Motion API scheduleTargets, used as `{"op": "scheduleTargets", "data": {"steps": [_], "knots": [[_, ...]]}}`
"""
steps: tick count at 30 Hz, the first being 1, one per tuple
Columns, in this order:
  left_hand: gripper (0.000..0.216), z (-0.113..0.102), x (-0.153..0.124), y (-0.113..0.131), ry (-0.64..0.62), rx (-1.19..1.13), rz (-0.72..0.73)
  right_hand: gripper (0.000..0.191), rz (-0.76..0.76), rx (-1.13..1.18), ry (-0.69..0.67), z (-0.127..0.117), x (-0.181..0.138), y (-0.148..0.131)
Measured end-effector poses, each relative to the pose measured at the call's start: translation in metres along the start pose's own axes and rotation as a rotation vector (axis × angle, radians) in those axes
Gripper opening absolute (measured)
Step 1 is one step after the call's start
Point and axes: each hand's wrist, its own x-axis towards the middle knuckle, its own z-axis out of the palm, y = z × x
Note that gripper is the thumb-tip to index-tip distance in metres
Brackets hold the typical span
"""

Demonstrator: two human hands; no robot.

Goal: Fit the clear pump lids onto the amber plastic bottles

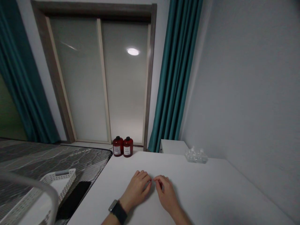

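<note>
My left hand (139, 185) rests on the white table (211, 190), its fingers loosely bent and the thumb apart from them. A dark-strapped watch (117, 210) is on that wrist. Just to its right, my right hand (166, 191) also lies on the tabletop with curved fingers and a small gap at the thumb. The fingertips of both hands point toward each other and nearly meet. Nothing shows in either hand. Beyond them, at the table's far left corner, two red bottles with black caps stand side by side: a left bottle (117, 147) and a right bottle (128, 147).
A clear crinkled plastic item (196, 155) lies at the table's far edge, by a white cabinet (173, 147). On the left, a white perforated basket (70, 178) and a flat black object (75, 200) lie on a patterned grey surface. A blurred pale bar (30, 181) crosses the lower left.
</note>
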Motion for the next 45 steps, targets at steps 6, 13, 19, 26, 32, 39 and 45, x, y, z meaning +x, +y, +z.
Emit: {"op": "scheduleTargets", "data": {"steps": [6, 13, 19, 26, 32, 39, 45], "knots": [[0.015, -0.003, 0.001, 0.001, 0.024, -0.092, -0.020, 0.022, -0.025, -0.001, -0.023, 0.002, -0.002, -0.005], [0.017, -0.002, -0.001, 0.003, 0.050, -0.147, -0.029, 0.021, -0.005, 0.047, -0.034, 0.003, -0.004, -0.007], [0.020, 0.003, -0.002, 0.003, 0.094, -0.250, -0.047, 0.024, -0.013, 0.123, -0.002, 0.004, -0.006, -0.008], [0.021, 0.000, -0.002, 0.006, 0.091, -0.242, -0.022, 0.020, 0.004, 0.149, -0.007, 0.005, -0.004, -0.008], [0.021, -0.002, -0.001, 0.006, 0.092, -0.226, -0.016, 0.019, 0.010, 0.151, -0.040, 0.004, -0.005, -0.008], [0.024, -0.003, -0.001, 0.008, 0.088, -0.241, -0.022, 0.018, 0.025, 0.171, -0.051, 0.001, -0.004, -0.010], [0.024, -0.003, 0.000, 0.009, 0.076, -0.230, -0.015, 0.016, 0.026, 0.174, -0.045, -0.001, -0.004, -0.014]]}}
